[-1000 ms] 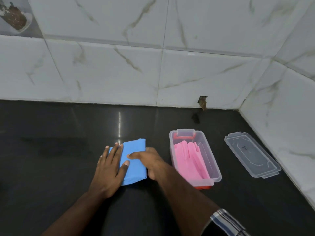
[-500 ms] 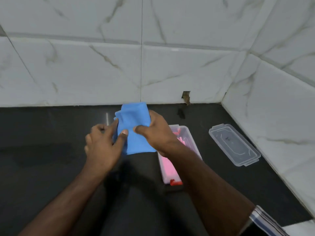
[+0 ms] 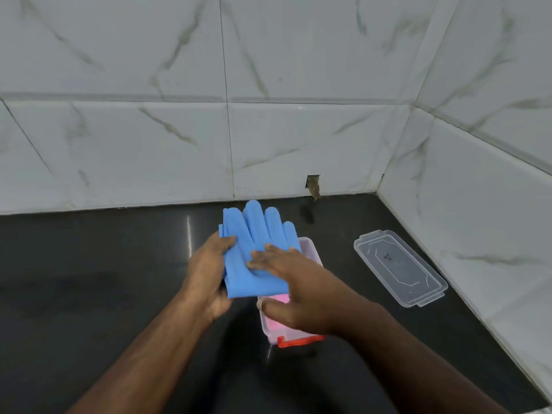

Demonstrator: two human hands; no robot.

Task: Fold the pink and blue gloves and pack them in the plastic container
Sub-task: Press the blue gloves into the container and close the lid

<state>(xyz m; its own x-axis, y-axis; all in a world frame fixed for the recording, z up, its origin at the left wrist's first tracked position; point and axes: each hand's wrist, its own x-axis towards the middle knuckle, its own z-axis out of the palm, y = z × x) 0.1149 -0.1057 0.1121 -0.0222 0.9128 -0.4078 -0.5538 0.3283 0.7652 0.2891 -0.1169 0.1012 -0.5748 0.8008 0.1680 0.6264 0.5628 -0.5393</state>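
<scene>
Pink gloves (image 3: 276, 322) packed in plastic container (image 3: 313, 258); blue gloves (image 3: 257, 255) gripped by left hand (image 3: 206, 279), right hand (image 3: 295, 291) flat atop, unpacked; lid (image 3: 400, 267) off.

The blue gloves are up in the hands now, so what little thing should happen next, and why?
Probably lower the blue gloves into the plastic container. The left hand grips their edge and the right hand lies flat on top, holding them just above the open container. Pink gloves already lie inside, and the lid sits off to the right.
</scene>
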